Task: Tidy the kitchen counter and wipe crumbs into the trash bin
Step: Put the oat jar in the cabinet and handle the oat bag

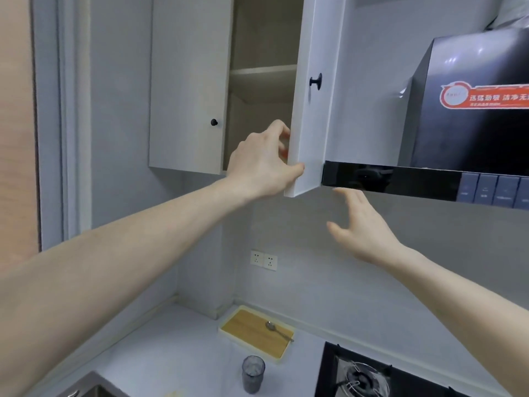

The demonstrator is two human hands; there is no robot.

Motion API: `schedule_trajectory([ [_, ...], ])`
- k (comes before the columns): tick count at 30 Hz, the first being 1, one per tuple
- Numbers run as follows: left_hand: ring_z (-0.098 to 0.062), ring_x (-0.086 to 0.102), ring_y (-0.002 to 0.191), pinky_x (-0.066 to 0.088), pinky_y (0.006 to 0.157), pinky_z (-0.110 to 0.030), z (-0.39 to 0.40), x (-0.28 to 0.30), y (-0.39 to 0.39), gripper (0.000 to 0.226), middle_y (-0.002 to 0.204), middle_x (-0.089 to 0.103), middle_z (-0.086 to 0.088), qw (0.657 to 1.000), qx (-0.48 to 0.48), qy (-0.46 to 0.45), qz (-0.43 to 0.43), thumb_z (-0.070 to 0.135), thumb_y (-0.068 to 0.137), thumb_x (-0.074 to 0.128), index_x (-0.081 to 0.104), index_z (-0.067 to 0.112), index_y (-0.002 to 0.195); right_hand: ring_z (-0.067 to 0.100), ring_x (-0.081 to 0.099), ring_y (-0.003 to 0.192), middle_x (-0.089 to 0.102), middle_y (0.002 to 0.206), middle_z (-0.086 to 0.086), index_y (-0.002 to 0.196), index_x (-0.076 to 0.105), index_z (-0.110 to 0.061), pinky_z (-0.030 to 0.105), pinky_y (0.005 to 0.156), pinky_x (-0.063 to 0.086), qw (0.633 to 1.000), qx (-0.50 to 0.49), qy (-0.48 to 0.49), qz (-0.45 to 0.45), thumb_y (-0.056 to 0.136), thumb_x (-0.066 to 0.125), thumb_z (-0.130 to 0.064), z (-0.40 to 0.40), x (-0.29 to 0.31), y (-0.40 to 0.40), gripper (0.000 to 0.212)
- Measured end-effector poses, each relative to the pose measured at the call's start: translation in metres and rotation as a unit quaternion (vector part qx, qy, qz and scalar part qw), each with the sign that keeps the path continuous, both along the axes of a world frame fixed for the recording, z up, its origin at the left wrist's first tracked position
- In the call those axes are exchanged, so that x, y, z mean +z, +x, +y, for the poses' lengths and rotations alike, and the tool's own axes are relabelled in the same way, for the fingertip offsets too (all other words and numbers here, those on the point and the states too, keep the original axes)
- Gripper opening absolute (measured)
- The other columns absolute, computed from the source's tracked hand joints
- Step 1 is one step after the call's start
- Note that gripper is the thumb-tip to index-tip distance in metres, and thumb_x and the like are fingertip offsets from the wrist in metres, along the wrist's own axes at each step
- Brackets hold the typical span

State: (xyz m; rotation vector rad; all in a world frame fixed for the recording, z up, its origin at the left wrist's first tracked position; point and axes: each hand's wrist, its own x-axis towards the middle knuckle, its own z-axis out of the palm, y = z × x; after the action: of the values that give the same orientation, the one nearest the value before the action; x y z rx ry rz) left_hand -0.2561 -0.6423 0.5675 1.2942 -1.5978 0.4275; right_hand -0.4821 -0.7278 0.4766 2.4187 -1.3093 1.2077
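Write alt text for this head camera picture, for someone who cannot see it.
A person's left hand grips the lower edge of an open wall cabinet door while the right hand hovers open below it. Underneath, on the counter, sit a cutting board with a spoon and a glass.

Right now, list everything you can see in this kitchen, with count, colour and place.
cabinet door: 1, white, open, upper middle, black knob
closed door: 1, white, left of the opening, black knob
shelf: 1, beige, inside the cabinet
hood: 1, black, upper right, red sticker
sockets: 2, white, on the wall below the cabinet
board: 1, wooden in a pale tray, on the counter by the wall
spoon: 1, silver, lying on the board
cup: 1, clear grey, upright on the counter in front of the board
stove: 1, black, lower right
sink: 1, metal, bottom left corner
left hand: grips the open door's lower edge
right hand: open, below the door, touching nothing
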Motion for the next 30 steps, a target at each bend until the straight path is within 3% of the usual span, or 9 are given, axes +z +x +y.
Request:
schedule_trajectory([
  [3,-0.018,0.067,0.081,0.058,0.076,-0.040,-0.002,0.001,0.007,0.038,0.084,0.066,0.016,1.000,0.011,0.008,0.028,0.041,0.069,0.067,0.051,0.029,0.102,0.019,0.049,0.124,0.030,0.152,-0.013,0.150,0.029,-0.030,0.036,0.088,0.047,1.000,0.012,-0.024,-0.001,0.092,0.063,-0.029,0.003,0.010,0.004,0.067],
  [8,-0.021,0.064,0.083,0.053,0.071,-0.035,-0.016,0.002,0.047,0.030,0.085,0.065,0.009,0.996,0.042,0.031,0.070,0.031,0.073,0.067,0.055,0.024,0.100,0.015,0.043,0.132,0.031,0.152,-0.009,0.150,0.032,-0.025,0.031,0.093,0.040,0.998,0.028,-0.050,0.001,0.092,0.064,-0.026,-0.006,0.022,0.013,0.067],
  [12,-0.022,0.064,0.090,0.051,0.078,-0.033,-0.037,-0.001,0.094,0.028,0.090,0.066,0.011,0.988,0.094,0.058,0.107,0.031,0.079,0.068,0.058,0.027,0.105,0.017,0.036,0.141,0.028,0.157,-0.008,0.150,0.033,-0.025,0.029,0.101,0.037,0.998,0.038,-0.058,0.003,0.091,0.065,-0.025,-0.028,0.030,0.029,0.067],
  [16,-0.024,0.063,0.094,0.048,0.082,-0.033,-0.069,-0.004,0.135,0.023,0.089,0.064,0.014,0.976,0.135,0.083,0.148,0.030,0.082,0.067,0.056,0.033,0.102,0.016,0.029,0.145,0.021,0.162,-0.012,0.151,0.032,-0.030,0.034,0.106,0.038,0.997,0.050,-0.064,-0.005,0.091,0.064,-0.026,-0.060,0.038,0.053,0.068],
  [21,-0.028,0.064,0.096,0.054,0.092,-0.041,-0.120,0.000,0.183,0.021,0.096,0.069,0.006,0.970,0.153,0.104,0.161,0.029,0.085,0.065,0.058,0.031,0.105,0.015,0.014,0.152,0.013,0.167,-0.010,0.153,0.029,-0.033,0.038,0.120,0.027,0.994,0.052,-0.096,-0.004,0.092,0.063,-0.027,-0.114,0.052,0.089,0.070],
  [26,-0.030,0.062,0.091,0.049,0.082,-0.037,-0.181,-0.007,0.224,0.010,0.092,0.066,0.003,0.969,0.151,0.109,0.161,0.029,0.092,0.061,0.053,0.029,0.099,0.023,0.002,0.157,0.006,0.170,-0.002,0.157,0.026,-0.029,0.043,0.126,0.014,0.992,0.009,-0.125,0.025,0.095,0.061,-0.032,-0.171,0.068,0.119,0.071],
  [30,-0.033,0.061,0.091,0.050,0.080,-0.039,-0.224,-0.010,0.240,0.006,0.099,0.068,-0.008,0.972,0.141,0.109,0.151,0.024,0.096,0.057,0.055,0.022,0.101,0.029,-0.001,0.157,0.002,0.171,0.004,0.159,0.022,-0.026,0.052,0.125,0.012,0.986,-0.053,-0.146,0.069,0.096,0.058,-0.036,-0.217,0.076,0.127,0.074],
])
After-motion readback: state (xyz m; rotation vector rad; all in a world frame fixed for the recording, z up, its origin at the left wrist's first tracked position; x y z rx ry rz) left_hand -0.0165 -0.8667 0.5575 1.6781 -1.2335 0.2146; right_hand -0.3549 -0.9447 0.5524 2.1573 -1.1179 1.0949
